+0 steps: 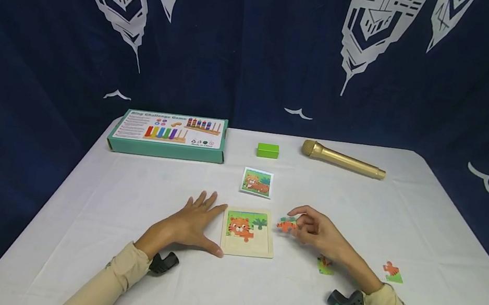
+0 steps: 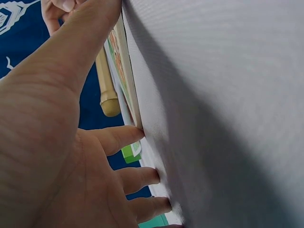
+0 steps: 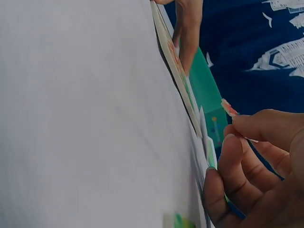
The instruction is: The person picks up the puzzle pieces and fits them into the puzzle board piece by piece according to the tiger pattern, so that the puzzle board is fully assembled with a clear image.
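Observation:
A square wooden puzzle tray [image 1: 249,248] lies mid-table, its upper and left part filled with pieces showing a tiger's face and greenery. My left hand [image 1: 190,222] is spread at the tray's left side, thumb and index fingertip touching its edge. Just right of the tray, my right hand [image 1: 315,231] pinches an orange-and-green puzzle piece [image 1: 287,225] between thumb and finger; the right wrist view shows this piece [image 3: 229,108] raised off the cloth. One loose puzzle piece [image 1: 325,266] lies below the right hand, and another piece [image 1: 393,272] sits farther right.
Behind the tray stands a small tiger picture card [image 1: 256,183]. Farther back are a green block [image 1: 268,151], a gold microphone [image 1: 343,160] and a teal-edged game box [image 1: 167,135]. A white cloth covers the table [image 1: 223,297]; a dark blue curtain [image 1: 269,51] hangs behind.

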Demonstrator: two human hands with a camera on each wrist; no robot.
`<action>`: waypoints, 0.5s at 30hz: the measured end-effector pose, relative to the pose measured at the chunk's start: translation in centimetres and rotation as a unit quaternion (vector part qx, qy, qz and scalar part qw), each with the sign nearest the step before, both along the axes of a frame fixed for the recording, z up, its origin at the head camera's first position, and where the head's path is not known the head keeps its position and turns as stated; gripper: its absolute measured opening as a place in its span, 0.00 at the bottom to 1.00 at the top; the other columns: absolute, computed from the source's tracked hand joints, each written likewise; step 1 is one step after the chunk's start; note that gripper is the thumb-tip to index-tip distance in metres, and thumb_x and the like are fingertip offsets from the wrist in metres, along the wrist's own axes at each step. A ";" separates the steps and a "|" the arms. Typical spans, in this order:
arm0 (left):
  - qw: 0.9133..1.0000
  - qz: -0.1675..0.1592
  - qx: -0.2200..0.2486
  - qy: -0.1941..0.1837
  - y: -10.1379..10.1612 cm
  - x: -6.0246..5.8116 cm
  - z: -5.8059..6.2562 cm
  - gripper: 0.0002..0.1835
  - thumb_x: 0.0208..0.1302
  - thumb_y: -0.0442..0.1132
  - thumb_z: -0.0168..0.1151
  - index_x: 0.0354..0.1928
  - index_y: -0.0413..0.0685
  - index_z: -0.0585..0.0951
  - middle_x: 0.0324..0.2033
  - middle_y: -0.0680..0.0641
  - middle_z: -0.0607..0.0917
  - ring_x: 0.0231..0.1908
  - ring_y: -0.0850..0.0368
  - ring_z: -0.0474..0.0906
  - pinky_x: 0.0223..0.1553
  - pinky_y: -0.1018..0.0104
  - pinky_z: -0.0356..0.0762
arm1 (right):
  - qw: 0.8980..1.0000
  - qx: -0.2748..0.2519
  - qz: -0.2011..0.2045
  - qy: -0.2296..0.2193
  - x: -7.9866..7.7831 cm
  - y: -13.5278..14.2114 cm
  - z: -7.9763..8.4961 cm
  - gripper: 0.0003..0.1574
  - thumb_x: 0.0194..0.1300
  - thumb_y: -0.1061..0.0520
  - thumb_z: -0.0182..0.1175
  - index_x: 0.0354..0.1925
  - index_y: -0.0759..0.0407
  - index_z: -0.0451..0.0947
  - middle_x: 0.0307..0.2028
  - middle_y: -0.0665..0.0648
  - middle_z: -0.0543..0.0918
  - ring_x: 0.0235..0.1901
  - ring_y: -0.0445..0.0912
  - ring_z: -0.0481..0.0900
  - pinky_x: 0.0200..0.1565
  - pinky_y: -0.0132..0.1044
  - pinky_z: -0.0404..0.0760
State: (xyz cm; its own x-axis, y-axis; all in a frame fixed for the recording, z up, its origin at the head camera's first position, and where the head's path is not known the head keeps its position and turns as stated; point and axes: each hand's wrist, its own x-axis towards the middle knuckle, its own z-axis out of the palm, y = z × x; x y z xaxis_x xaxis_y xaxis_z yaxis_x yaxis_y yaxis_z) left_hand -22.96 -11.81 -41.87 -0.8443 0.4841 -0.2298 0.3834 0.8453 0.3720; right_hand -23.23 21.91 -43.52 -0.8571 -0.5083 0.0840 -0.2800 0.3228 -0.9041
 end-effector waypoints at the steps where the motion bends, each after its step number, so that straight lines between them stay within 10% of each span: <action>1: 1.000 0.000 0.000 0.000 0.0 0.0 0.0 0.62 0.37 0.69 0.73 0.74 0.52 0.57 0.74 0.39 0.45 0.73 0.39 0.33 0.71 0.41 0.35 | 1.000 0.001 0.002 -0.007 0.0 -0.3 -0.1 0.22 0.63 0.68 0.58 0.55 0.65 0.70 0.32 0.60 0.77 0.25 0.39 0.73 0.28 0.29 0.74; 15: 1.000 0.000 0.000 0.002 0.0 0.0 0.1 0.62 0.37 0.69 0.73 0.74 0.52 0.57 0.75 0.39 0.45 0.74 0.39 0.33 0.71 0.41 0.35 | 1.000 -0.002 0.012 -0.007 0.0 -3.5 -0.1 0.22 0.61 0.70 0.59 0.54 0.65 0.72 0.32 0.58 0.78 0.27 0.39 0.73 0.31 0.27 0.72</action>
State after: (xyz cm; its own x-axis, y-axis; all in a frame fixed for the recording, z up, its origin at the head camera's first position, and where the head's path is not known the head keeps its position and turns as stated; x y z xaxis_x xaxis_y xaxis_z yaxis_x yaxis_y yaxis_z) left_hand -22.95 -11.82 -41.78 -0.8456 0.4835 -0.2262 0.3841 0.8454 0.3711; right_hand -23.27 18.38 -43.58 -0.8454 -0.5290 0.0738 -0.2745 0.3118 -0.9096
